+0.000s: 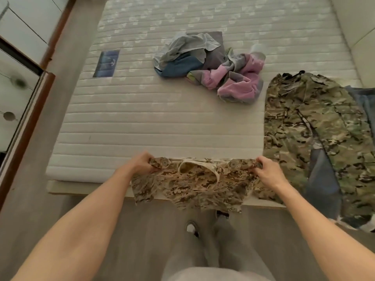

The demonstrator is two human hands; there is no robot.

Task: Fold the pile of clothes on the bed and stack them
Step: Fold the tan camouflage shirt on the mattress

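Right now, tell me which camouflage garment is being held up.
The tan, brown-speckled camouflage garment, gripped by the left hand and right hand over the bed's edge. The greener camouflage garment lies flat.

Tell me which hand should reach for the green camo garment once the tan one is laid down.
Right hand, probably: the green camo garment lies just beside it, while the left hand would have to cross over.

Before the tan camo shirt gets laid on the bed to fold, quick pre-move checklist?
1. Left hand grips one shirt corner: ok.
2. Right hand grips the other corner: ok.
3. Tan camo shirt spread flat between the hands: ok, top edge taut.
4. Bare mattress ahead for laying it down: ok.
5. Unfolded pile away from that spot: ok.
6. Green camo garment away from that spot: ok, lies to the right.
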